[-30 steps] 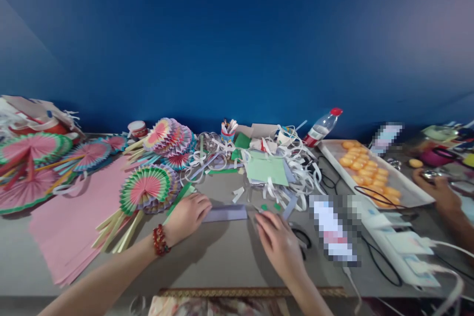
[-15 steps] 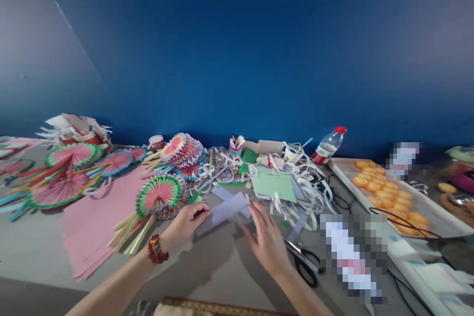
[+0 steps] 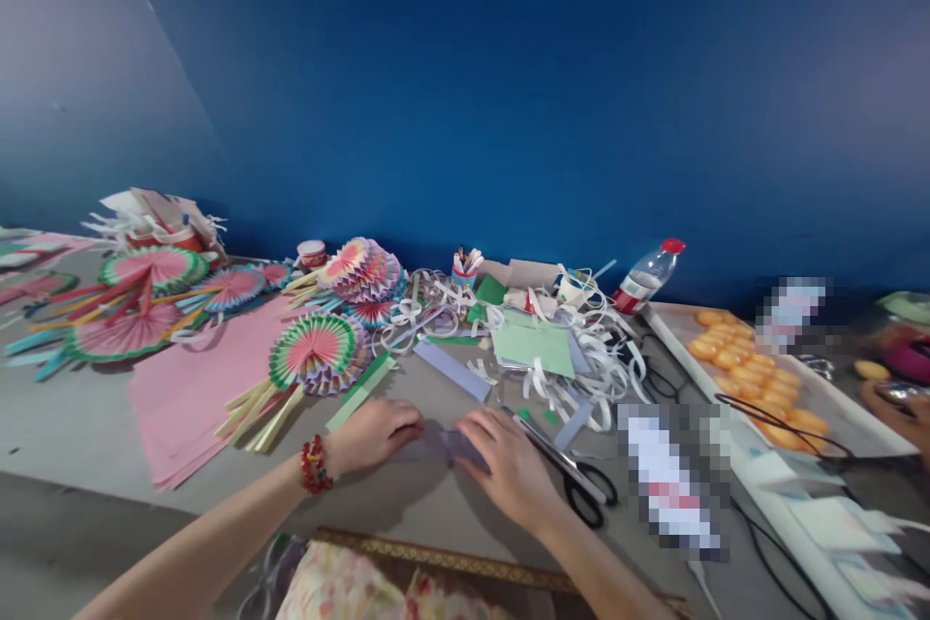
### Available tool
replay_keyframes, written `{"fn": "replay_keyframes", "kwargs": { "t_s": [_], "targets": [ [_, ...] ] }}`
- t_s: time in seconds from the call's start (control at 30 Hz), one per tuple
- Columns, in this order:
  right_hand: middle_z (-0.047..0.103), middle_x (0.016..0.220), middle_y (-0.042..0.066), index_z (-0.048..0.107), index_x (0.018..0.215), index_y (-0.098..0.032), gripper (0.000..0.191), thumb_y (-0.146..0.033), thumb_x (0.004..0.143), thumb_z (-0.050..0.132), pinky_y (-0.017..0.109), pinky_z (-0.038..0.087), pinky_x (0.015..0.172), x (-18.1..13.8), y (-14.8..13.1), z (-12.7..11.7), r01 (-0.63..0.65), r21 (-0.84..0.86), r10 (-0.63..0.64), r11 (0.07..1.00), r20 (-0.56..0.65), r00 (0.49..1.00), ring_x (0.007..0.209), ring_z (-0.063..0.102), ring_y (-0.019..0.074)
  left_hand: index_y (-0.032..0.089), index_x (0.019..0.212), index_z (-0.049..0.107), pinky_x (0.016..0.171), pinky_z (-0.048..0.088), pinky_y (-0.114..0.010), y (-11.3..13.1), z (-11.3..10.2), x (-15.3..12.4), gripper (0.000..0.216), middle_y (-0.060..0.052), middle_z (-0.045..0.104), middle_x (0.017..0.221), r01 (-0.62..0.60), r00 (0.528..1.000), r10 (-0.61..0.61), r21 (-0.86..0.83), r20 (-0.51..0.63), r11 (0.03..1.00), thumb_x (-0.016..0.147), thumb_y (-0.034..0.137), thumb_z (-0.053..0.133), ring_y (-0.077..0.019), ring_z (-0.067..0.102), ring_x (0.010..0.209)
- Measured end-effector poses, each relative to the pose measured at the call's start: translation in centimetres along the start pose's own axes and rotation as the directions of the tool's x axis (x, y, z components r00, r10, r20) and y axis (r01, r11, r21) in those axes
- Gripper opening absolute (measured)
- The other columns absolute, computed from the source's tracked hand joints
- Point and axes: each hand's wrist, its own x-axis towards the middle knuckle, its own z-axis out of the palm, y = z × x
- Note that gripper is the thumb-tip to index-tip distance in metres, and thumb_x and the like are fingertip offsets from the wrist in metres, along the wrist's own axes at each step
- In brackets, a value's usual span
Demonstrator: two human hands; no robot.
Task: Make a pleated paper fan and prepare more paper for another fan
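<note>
My left hand [image 3: 372,433], with a red bead bracelet on the wrist, and my right hand [image 3: 503,465] both press down on a lavender paper strip [image 3: 445,447] lying on the grey table [image 3: 87,426]. The fingers of each hand curl onto the paper's ends. A second lavender strip [image 3: 451,369] lies just beyond, free of both hands. Black-handled scissors [image 3: 573,480] rest right beside my right hand.
Folded paper fans [image 3: 314,351] and pink sheets [image 3: 196,383] fill the left. White paper curls [image 3: 581,358], a green sheet [image 3: 534,347], a pen cup [image 3: 463,271] and a bottle [image 3: 645,276] stand behind. A tray of orange pieces [image 3: 741,358] and another person's hand [image 3: 897,407] are at right.
Both hands pulled the lavender strip toward me and flattened it on the table; half a second ago it was lifted and tilted between them. The camera dipped slightly.
</note>
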Motion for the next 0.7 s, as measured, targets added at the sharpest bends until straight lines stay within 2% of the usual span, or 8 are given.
{"fn": "replay_keyframes", "kwargs": {
  "t_s": [0.07, 0.17, 0.3, 0.47, 0.7],
  "targets": [
    [0.065, 0.112, 0.007, 0.062, 0.118, -0.022, 0.037, -0.018, 0.084, 0.072, 0.042, 0.051, 0.091, 0.2, -0.2, 0.2, -0.026, -0.004, 0.026, 1.000, 0.044, 0.999, 0.106, 0.059, 0.0267, 0.023, 0.097, 0.067, 0.077, 0.044, -0.026, 0.0, 0.0, -0.1, 0.029, -0.003, 0.070, 0.091, -0.003, 1.000, 0.003, 0.036, -0.007, 0.999, 0.102, 0.032, 0.040, -0.0179, 0.065, 0.086],
    [0.065, 0.111, 0.007, 0.061, 0.117, -0.020, 0.038, -0.013, 0.082, 0.073, 0.039, 0.051, 0.088, 0.4, -0.3, 0.4, -0.065, -0.011, 0.065, 0.998, 0.052, 0.996, 0.103, 0.060, 0.0258, 0.024, 0.110, 0.064, 0.086, 0.045, -0.031, 0.3, 0.0, -0.5, 0.026, -0.005, 0.068, 0.104, 0.002, 0.999, 0.003, 0.096, -0.052, 0.995, 0.101, 0.037, 0.044, -0.0211, 0.063, 0.097],
    [0.065, 0.110, 0.008, 0.060, 0.116, -0.019, 0.034, -0.014, 0.084, 0.070, 0.041, 0.050, 0.089, 0.2, -0.2, 0.6, -0.089, -0.043, 0.089, 0.995, 0.004, 0.996, 0.102, 0.060, 0.0267, 0.021, 0.119, 0.061, 0.097, 0.043, -0.041, 1.1, 0.8, -1.0, 0.034, -0.011, 0.061, 0.122, -0.076, 0.986, 0.113, 0.273, -0.121, 0.959, 0.094, 0.044, 0.059, -0.0267, 0.055, 0.112],
    [0.067, 0.102, 0.006, 0.062, 0.106, -0.021, 0.029, -0.018, 0.081, 0.075, 0.045, 0.049, 0.086, -0.5, 0.2, 0.6, -0.127, -0.097, 0.132, 0.987, 0.045, 0.990, 0.097, 0.062, 0.0285, 0.020, 0.117, 0.059, 0.098, 0.043, -0.042, 1.8, 2.0, -1.1, 0.024, -0.009, 0.064, 0.117, -0.101, 0.984, 0.145, 0.357, -0.099, 0.929, 0.096, 0.031, 0.058, -0.0243, 0.057, 0.111],
    [0.067, 0.097, 0.005, 0.064, 0.102, -0.020, 0.026, -0.009, 0.080, 0.070, 0.040, 0.050, 0.079, -0.6, 0.5, 1.1, -0.107, -0.099, 0.112, 0.989, 0.051, 0.992, 0.091, 0.063, 0.0264, 0.020, 0.116, 0.059, 0.093, 0.045, -0.040, 2.2, 2.1, -0.8, 0.029, -0.008, 0.062, 0.116, -0.048, 0.992, 0.091, 0.410, -0.087, 0.911, 0.091, 0.033, 0.065, -0.0247, 0.057, 0.107]
  ]
}}
